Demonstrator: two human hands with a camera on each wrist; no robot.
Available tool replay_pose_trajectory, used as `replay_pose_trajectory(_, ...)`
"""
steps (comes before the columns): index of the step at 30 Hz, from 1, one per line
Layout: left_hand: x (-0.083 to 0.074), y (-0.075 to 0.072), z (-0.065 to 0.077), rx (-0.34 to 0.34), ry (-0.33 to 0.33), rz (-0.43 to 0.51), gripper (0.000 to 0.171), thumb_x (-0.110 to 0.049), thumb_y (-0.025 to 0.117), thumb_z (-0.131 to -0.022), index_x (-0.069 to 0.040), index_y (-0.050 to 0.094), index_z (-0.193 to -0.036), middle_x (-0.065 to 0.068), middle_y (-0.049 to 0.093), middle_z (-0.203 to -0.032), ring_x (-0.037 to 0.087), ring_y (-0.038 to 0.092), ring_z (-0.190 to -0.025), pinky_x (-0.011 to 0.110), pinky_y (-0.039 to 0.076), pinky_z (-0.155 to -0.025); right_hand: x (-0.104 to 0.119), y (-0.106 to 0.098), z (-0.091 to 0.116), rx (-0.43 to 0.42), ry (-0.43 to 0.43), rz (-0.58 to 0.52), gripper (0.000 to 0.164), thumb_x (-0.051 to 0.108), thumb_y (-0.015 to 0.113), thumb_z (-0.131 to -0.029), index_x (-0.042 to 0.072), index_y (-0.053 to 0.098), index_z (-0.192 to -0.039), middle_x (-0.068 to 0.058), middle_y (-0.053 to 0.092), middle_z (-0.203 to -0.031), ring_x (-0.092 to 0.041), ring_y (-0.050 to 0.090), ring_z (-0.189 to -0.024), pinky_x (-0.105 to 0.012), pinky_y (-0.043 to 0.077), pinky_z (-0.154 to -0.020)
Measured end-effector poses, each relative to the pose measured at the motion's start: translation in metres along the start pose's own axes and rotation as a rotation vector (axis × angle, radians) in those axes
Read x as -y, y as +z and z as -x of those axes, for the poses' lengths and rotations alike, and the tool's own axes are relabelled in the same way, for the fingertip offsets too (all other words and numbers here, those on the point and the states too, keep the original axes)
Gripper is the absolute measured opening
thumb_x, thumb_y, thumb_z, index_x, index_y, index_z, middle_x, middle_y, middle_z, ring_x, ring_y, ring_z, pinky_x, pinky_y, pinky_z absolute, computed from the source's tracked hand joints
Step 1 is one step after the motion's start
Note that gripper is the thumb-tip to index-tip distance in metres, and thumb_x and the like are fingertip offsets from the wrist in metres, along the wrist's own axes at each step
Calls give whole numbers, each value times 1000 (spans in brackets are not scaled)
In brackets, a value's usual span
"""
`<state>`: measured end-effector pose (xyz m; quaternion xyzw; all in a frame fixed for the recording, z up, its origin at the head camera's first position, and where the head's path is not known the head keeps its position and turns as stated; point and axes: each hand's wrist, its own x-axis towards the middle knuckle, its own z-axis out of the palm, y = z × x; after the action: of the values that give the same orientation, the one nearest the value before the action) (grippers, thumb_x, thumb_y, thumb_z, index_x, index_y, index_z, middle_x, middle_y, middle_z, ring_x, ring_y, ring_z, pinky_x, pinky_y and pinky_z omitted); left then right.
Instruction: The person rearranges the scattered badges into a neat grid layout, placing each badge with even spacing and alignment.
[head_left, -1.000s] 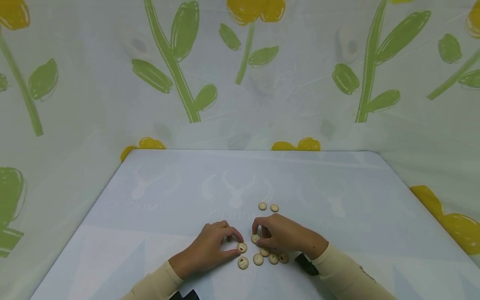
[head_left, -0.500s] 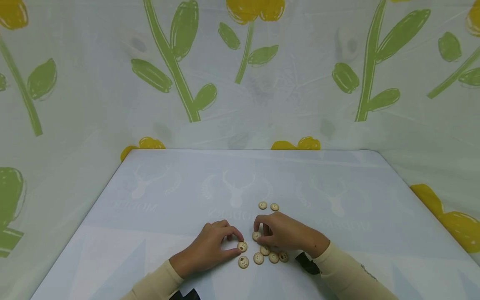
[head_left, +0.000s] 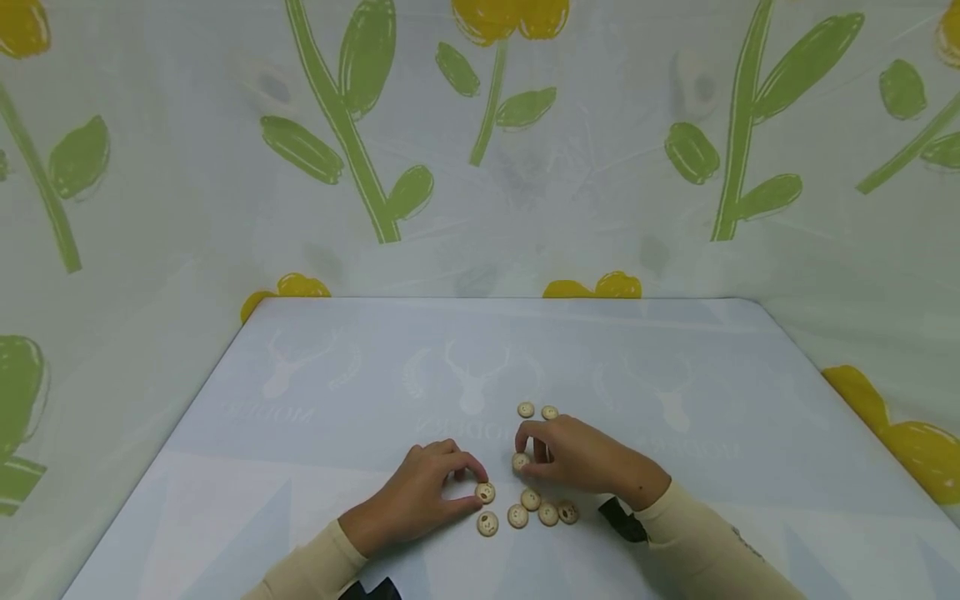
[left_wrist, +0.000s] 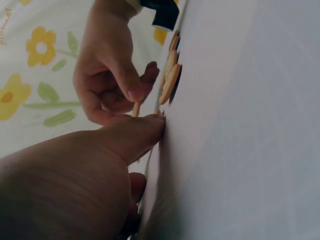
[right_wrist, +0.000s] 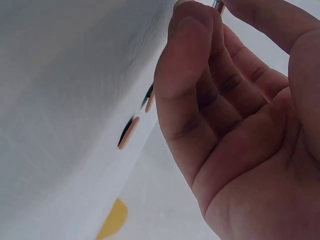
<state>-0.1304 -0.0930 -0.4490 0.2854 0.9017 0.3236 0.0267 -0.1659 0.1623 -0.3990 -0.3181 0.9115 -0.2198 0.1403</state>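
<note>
In the head view, my left hand [head_left: 420, 490] pinches a small round wooden disc [head_left: 485, 492] with dark markings between thumb and index finger, at the tabletop. Just to its right, my right hand [head_left: 577, 454] holds another wooden disc [head_left: 521, 461] by its edges between thumb and fingertips. The left wrist view shows this right-hand disc [left_wrist: 136, 108] edge-on, raised off the table, while my left thumb [left_wrist: 145, 131] mostly hides the left-hand one. Only a sliver of a disc [right_wrist: 220, 6] shows by the right fingertips in the right wrist view.
Directly below the left-hand disc lies a single disc [head_left: 487, 524]. Several more discs [head_left: 548, 514] lie clustered below my right hand. Beyond it sit two discs [head_left: 526, 409] side by side. The pale table [head_left: 360, 367] meets a flower-printed cloth [head_left: 480, 217] behind.
My right hand has lifted slightly away and to the right with its disc, moving toward the far pair. The left hand keeps its place on its disc.
</note>
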Motion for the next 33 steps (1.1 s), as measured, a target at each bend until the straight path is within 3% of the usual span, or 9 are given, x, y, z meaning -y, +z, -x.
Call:
replay_pose_trajectory(7,0,0,1,17,-13,6,20,-36,80,-84,-36,70,-100,-17,56,-88,-1,49,-85,28,34,-77,-2,-4,2,-3,23,-17,14,23,75,-90,21,64,-99,13,57,-69,-1,50,-62,-21,45,-60)
replay_pose_trajectory(14,1,0,-1,-8,1,-11,21,-36,81,-83,-35,70,-101,-18,56,-88,-2,50,-86,30,34,-78,-4,-9,1,-31,31,0,15,22,76,-89,21,64,-99,12,57,-69,-3,49,-61,-22,44,-60)
replay_pose_trajectory(33,2,1,-1,-11,4,-11,21,-36,81,-83,-35,71,-101,-18,56,-87,-2,50,-85,29,34,-78,-10,-3,-3,-25,76,7,15,24,75,-90,22,64,-99,12,57,-69,-3,50,-62,-22,44,-60)
